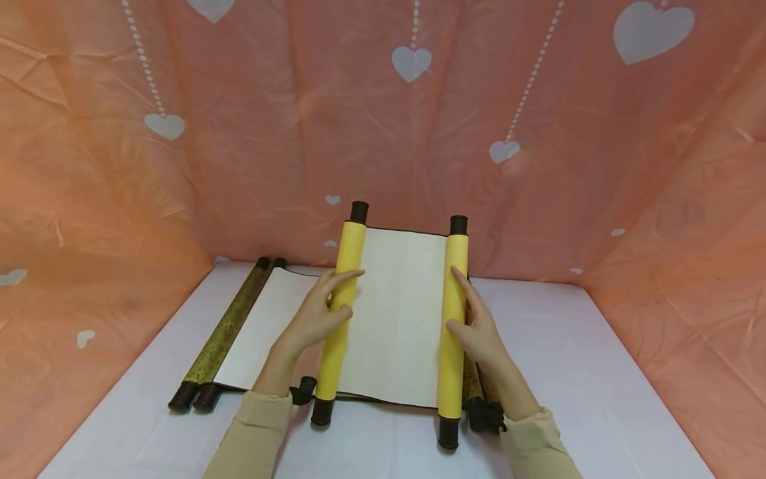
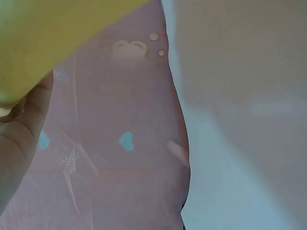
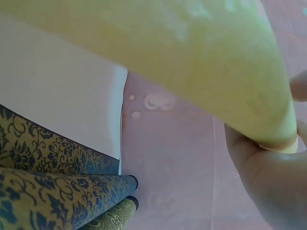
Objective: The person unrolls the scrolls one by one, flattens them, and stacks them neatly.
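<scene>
A partly unrolled hand scroll (image 1: pixel 395 319) with two yellow rollers and black end knobs is held up, its white sheet facing me. My left hand (image 1: pixel 317 313) grips the left yellow roller (image 1: pixel 335 352), thumb and fingers around its middle. On the other side my right hand (image 1: pixel 483 329) grips the right yellow roller (image 1: pixel 453 359) the same way. The left wrist view has the yellow roller (image 2: pixel 48 33) with the left fingers (image 2: pixel 36 115) against it. In the right wrist view, the thumb and fingers curl round the yellow roller (image 3: pixel 230 72).
Behind the yellow scroll, a white sheet (image 1: pixel 263 326) lies on the white table (image 1: pixel 532 332), a green-gold roller (image 1: pixel 230 319) at its left. Dark floral rollers (image 3: pixel 67 196) lie side by side beneath the right hand. A pink heart-patterned cloth (image 1: pixel 383 140) walls the table.
</scene>
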Demonstrator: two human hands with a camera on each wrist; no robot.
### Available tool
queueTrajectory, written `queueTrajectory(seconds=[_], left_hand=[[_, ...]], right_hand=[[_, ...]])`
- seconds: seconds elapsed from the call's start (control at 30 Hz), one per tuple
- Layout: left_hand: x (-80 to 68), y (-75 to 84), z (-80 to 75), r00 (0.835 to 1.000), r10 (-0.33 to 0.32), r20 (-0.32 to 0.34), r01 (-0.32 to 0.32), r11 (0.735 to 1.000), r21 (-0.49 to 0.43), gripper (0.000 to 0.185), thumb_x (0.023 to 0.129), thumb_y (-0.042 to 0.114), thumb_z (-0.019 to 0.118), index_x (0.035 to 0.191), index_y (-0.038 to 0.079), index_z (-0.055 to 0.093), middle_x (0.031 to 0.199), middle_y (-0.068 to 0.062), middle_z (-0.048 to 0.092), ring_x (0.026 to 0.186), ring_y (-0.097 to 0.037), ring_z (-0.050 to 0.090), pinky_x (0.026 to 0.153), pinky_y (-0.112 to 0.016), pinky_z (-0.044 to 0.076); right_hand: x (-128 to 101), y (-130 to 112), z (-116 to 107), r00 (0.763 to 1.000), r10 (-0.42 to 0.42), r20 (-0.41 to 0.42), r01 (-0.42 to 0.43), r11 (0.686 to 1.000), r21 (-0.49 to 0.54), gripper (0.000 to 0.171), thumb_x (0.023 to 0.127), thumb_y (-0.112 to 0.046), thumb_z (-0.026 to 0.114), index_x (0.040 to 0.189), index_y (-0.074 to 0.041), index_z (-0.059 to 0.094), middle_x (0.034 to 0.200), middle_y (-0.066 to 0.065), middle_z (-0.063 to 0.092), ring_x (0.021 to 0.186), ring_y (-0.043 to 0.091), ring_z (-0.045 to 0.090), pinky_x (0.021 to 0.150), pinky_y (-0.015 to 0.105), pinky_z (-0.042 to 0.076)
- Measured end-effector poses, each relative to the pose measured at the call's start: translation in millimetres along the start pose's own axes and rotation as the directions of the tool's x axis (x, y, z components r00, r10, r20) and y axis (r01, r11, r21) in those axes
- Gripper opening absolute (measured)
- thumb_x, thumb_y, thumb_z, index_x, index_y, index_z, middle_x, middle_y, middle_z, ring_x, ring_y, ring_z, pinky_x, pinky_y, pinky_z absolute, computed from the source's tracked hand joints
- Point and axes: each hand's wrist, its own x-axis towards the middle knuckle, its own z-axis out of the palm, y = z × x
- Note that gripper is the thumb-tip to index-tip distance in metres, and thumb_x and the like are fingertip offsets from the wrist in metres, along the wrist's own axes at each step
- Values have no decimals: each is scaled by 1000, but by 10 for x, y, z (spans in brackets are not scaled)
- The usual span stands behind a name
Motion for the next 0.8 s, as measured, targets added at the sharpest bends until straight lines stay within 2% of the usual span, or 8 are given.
queueTrajectory(seconds=[0.07,0.2,0.33,0.5,0.63,0.8], left_hand=[[1,-5,2,1000,-6,0,6,1000,-4,66,88,-3,63,147,26,60,145,-10,46,111,-32,48,73,-40,43],[6,-24,11,1000,-11,-2,11,1000,5,63,90,4,76,147,26,60,150,-11,44,119,-35,51,86,-47,50],[8,-34,9,1000,-17,3,17,999,29,68,87,11,86,147,28,59,153,-10,42,123,-35,51,91,-50,51],[1,-22,-43,1000,5,11,-5,998,66,65,89,9,83,147,28,60,154,-8,44,120,-31,50,88,-45,49],[-14,-28,-120,999,32,18,-33,998,53,63,91,5,80,148,22,59,157,-10,44,116,-31,56,90,-47,50],[-39,-53,-218,999,26,24,-27,999,41,63,92,0,76,150,18,56,157,-11,42,120,-36,56,96,-54,51]], right_hand=[[-2,-1,3,1000,8,-8,-8,1000,-22,96,88,14,58,166,-32,27,165,16,26,117,36,49,77,33,48],[-1,10,8,1000,20,-24,-21,998,-67,96,89,4,74,165,-33,28,167,14,23,127,37,50,88,40,52],[0,21,-18,999,16,-32,-19,995,-93,95,90,1,76,165,-34,29,163,17,30,127,37,50,91,45,52],[-17,-8,-104,1000,15,-24,-17,993,-118,95,91,-2,76,165,-36,28,150,23,44,120,39,54,84,42,56],[-30,-49,-165,1000,3,-9,-4,992,-126,97,91,0,76,166,-34,25,143,25,49,117,37,54,81,34,57],[-33,-62,-206,1000,-9,14,10,995,-103,95,92,6,72,166,-32,26,159,20,36,124,39,53,84,26,55]])
